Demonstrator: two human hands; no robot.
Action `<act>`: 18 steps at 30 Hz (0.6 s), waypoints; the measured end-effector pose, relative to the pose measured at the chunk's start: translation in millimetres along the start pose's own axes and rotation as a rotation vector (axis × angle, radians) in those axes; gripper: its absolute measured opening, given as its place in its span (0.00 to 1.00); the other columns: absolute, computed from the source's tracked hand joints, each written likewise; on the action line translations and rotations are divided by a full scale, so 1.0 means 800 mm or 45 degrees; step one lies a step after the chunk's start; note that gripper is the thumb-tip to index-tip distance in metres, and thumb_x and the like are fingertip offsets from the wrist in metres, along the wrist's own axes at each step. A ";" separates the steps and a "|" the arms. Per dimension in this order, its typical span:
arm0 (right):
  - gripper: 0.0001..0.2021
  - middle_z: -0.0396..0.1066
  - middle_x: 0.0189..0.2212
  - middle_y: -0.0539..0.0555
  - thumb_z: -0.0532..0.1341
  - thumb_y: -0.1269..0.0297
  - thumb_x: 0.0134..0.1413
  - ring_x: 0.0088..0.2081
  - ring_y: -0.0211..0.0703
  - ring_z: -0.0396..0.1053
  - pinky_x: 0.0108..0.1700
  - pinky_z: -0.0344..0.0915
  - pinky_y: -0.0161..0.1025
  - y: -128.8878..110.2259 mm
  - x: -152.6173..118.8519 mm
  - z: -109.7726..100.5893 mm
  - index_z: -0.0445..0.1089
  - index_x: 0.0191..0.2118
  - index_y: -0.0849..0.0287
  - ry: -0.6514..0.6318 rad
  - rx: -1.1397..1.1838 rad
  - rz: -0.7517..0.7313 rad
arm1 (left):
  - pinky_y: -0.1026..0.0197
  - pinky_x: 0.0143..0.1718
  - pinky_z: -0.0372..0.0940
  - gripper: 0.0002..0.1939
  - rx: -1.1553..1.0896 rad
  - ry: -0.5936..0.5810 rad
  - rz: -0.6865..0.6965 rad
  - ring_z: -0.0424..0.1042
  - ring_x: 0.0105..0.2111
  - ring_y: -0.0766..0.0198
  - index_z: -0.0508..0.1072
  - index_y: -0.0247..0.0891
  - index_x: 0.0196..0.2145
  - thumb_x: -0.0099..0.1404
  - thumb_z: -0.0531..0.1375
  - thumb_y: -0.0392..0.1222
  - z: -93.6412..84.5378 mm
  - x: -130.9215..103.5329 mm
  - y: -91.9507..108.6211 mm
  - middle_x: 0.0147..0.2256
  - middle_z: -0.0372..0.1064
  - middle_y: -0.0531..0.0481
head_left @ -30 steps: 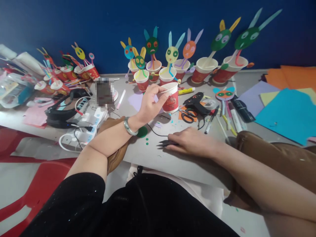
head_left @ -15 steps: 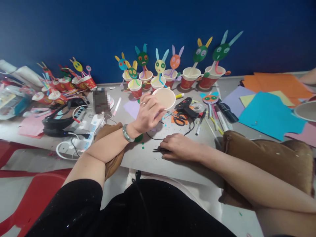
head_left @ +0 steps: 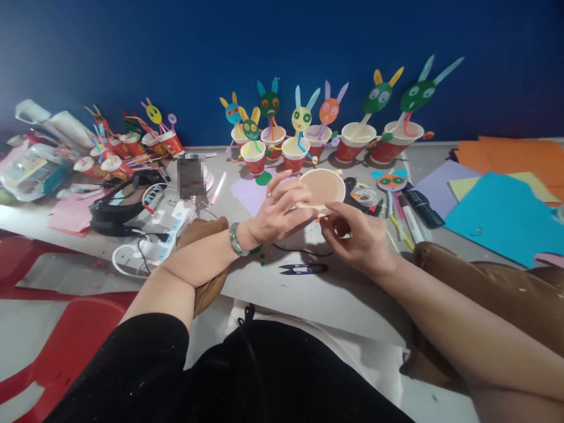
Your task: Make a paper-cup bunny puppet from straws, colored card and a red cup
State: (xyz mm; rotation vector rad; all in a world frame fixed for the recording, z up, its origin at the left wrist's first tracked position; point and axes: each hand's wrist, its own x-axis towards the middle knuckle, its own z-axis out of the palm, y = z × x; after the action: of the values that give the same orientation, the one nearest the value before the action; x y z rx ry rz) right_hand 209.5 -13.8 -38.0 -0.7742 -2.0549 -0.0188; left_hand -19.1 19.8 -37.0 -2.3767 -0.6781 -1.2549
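Observation:
A paper cup (head_left: 324, 187) is raised over the middle of the table, its pale mouth turned toward me. My left hand (head_left: 286, 205) wraps round its left and near side, covering most of the wall. At the near right of the rim, the thumb and fingers of my right hand (head_left: 359, 238) pinch the cup's edge. Just below both hands, a pair of thread snips (head_left: 304, 269) lies on the tabletop, points to the left. Behind the cup, a black glue gun (head_left: 351, 187) is partly hidden.
Several red cups with paper rabbit figures (head_left: 296, 154) line the blue wall. Power strips (head_left: 170, 235) and a black headset (head_left: 117, 208) lie left. Markers (head_left: 409, 217), coloured paper sheets (head_left: 493, 217) and a brown cushion (head_left: 476, 311) are to the right.
My right hand has let go of the thread snips, leaving them on the table, and risen to the cup's rim. The cup has moved slightly right in view.

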 end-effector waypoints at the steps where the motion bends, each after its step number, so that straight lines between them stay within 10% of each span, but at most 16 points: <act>1: 0.15 0.75 0.28 0.47 0.61 0.71 0.65 0.21 0.36 0.67 0.28 0.64 0.36 0.003 0.001 0.000 0.67 0.55 0.53 -0.013 -0.021 -0.043 | 0.45 0.74 0.58 0.03 -0.001 -0.050 -0.012 0.71 0.55 0.61 0.74 0.52 0.44 0.75 0.62 0.48 0.000 -0.001 0.000 0.45 0.72 0.54; 10: 0.08 0.71 0.25 0.48 0.62 0.72 0.59 0.23 0.40 0.66 0.28 0.62 0.38 0.008 0.001 -0.003 0.70 0.41 0.52 -0.009 -0.223 -0.093 | 0.33 0.71 0.60 0.54 -0.457 0.079 -0.292 0.67 0.68 0.39 0.52 0.45 0.71 0.59 0.68 0.74 0.022 -0.002 -0.019 0.66 0.64 0.34; 18: 0.04 0.70 0.24 0.47 0.61 0.69 0.59 0.23 0.38 0.67 0.28 0.63 0.37 0.009 0.006 -0.007 0.69 0.38 0.52 -0.156 0.065 -0.028 | 0.42 0.63 0.73 0.47 -0.848 -0.212 -0.297 0.76 0.62 0.43 0.58 0.41 0.70 0.62 0.71 0.62 0.021 0.007 -0.015 0.62 0.72 0.35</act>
State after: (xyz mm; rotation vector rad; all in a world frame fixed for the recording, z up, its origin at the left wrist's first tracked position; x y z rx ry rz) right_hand 215.9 -7.6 -32.9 -0.7373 -2.1713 0.0700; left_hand -12.1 39.8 -40.6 -3.0349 -0.6767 -1.5832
